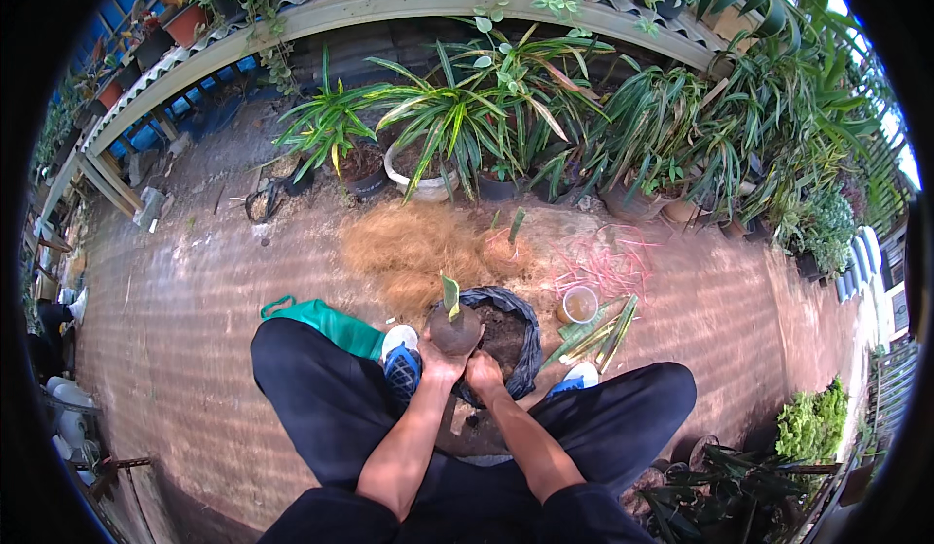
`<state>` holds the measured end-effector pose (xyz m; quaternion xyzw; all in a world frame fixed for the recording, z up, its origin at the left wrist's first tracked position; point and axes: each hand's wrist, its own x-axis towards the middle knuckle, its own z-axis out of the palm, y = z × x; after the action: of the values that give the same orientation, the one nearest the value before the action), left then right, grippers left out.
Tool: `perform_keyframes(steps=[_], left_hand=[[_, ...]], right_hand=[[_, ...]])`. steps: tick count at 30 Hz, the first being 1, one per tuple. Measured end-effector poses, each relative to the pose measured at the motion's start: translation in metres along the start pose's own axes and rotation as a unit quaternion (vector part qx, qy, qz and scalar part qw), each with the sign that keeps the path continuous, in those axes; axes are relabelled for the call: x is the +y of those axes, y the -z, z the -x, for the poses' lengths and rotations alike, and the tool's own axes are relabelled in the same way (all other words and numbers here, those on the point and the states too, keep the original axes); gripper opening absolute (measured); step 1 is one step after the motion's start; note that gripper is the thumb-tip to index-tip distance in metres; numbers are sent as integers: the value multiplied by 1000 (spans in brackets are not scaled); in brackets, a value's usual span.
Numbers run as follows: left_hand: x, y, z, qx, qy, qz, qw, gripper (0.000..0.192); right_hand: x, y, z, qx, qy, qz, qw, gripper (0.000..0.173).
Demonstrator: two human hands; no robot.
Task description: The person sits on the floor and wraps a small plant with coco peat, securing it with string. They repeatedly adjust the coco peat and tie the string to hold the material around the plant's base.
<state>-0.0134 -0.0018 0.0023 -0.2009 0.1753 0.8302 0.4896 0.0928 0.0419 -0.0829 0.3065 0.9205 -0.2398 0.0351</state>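
Observation:
In my left hand [443, 358] rests a round ball of dark soil [454, 330], with a short green leaf cutting [449, 294] standing upright from its top. My right hand [484, 373] is close beside it, over the near left side of a black plastic bag [530, 332] holding dark soil [500, 329]. The right fingers are curled; whether they hold anything is hidden. Beyond the bag lie a heap of brown coconut fibre [408, 245] and a fibre-wrapped ball [506, 252] with an upright leaf piece. Pink plastic strings [609, 263] lie loose to the right.
A plastic cup [580, 304] of brownish contents stands right of the bag, near cut variegated leaves [616, 332]. A green cloth bag [328, 325] lies by my left knee. Potted plants [427, 172] line the far side below a shelf edge [408, 5].

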Motion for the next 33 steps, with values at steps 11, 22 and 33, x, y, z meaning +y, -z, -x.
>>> perform_keyframes(steps=[11,22,33], left_hand=[[-1,5,-5,25,17,-14,999,67],[-3,8,-8,20,31,-81,996,56],[16,1,7,15,127,-106,986,71]], right_hand=[[43,46,-20,14,-260,-686,679,27],[57,29,-19,-24,-250,-827,504,16],[36,53,-19,25,-250,-753,608,26]])
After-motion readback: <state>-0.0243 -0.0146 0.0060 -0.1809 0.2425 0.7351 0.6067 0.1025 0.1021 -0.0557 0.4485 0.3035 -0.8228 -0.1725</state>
